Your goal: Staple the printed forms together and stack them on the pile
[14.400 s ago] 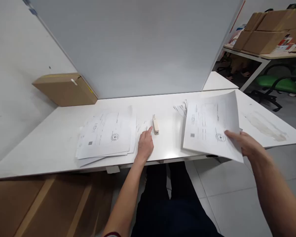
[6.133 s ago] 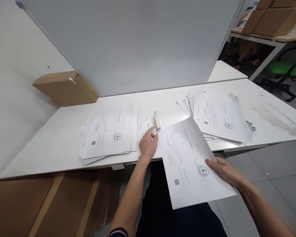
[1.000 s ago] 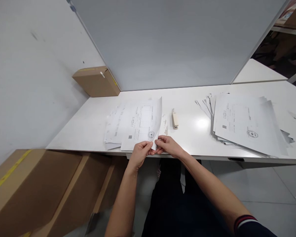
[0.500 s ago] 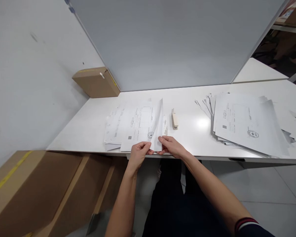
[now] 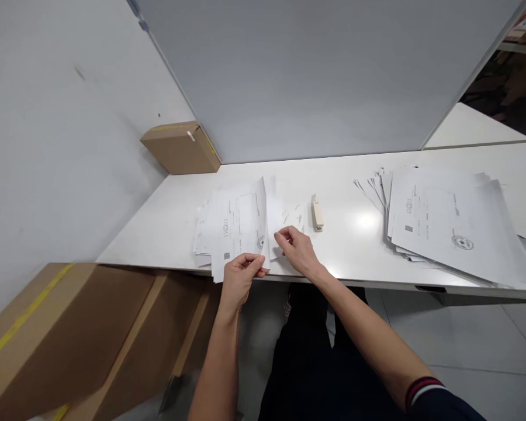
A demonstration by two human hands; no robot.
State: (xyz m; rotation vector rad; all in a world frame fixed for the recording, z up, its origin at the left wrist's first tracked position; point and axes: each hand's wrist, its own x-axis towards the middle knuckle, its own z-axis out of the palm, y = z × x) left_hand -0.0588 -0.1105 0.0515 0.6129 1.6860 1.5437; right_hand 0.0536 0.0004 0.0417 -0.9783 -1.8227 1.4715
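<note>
My left hand [image 5: 242,276] is closed, pinching the near right corner of a printed sheet of paper [image 5: 241,225] with a round stamp. This sheet is lifted along its right side and overhangs the table edge a little. More printed sheets [image 5: 203,231] lie beneath it, fanned out to the left. To the right of the raised edge, over a white sheet [image 5: 274,213] underneath, hovers my right hand [image 5: 297,248]. Its thumb and fingers are loosely bent, and I see nothing held in them. A beige stapler [image 5: 317,215] lies on the table just beyond that hand.
A larger, uneven pile of printed sheets [image 5: 442,222] lies on the right of the white table [image 5: 342,257]. At the back left, a cardboard box [image 5: 182,149] leans by the grey panel [image 5: 298,82]. Big cartons [image 5: 70,327] stand below the table on the left.
My right hand has let go of the sheet's edge and moved up and right. My left hand has shifted the pinched sheet left and nearer me, uncovering a white sheet below. The view shifted slightly.
</note>
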